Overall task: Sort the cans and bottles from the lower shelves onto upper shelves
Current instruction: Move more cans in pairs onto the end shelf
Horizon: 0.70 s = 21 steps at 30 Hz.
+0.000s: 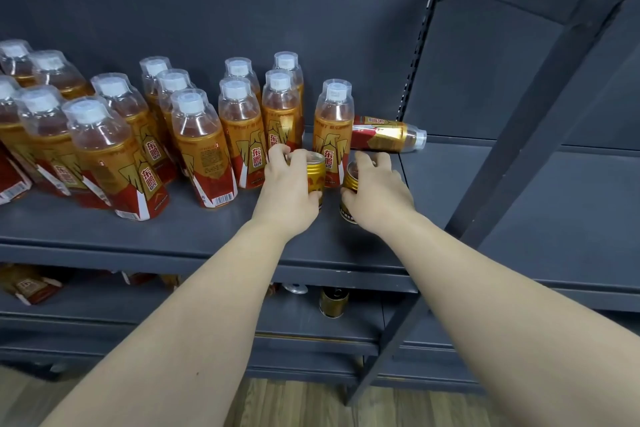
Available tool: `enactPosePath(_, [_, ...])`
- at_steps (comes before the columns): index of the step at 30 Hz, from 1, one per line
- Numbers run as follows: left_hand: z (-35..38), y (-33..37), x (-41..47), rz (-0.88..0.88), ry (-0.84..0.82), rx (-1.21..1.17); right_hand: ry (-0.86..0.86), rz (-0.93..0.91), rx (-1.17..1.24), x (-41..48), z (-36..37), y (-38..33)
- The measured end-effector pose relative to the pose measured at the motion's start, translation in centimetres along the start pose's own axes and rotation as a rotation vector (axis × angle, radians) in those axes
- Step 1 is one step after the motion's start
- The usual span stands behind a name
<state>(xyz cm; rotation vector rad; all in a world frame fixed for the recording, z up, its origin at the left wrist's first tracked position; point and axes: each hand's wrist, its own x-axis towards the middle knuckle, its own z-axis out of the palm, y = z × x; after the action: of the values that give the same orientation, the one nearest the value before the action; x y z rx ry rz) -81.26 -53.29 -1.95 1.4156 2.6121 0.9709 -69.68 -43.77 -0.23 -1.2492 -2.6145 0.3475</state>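
Fingers (278,152) of the left hand (287,189) grip the left can (317,172), the right hand (379,196) grips the right can (353,180), so the placing on the shelf (207,229) seems in hand; next, release both upright.

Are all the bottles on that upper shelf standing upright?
No, one bottle lies on its side on the shelf, just beyond the right hand.

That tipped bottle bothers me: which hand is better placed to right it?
The right hand, probably: it grips a can just before the lying bottle; the left hand sits farther away.
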Motion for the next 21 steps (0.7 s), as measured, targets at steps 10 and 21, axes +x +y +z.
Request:
enactPosePath(10, [0.7, -0.6, 0.0, -0.05, -0.042, -0.098, -0.042, -0.012, 0.066, -0.1, 0.4, 0.5])
enactPosePath(21, [0.8, 0.3, 1.0, -0.121, 0.021, 0.098, -0.053, 0.025, 0.17, 0.3, 0.3, 0.5])
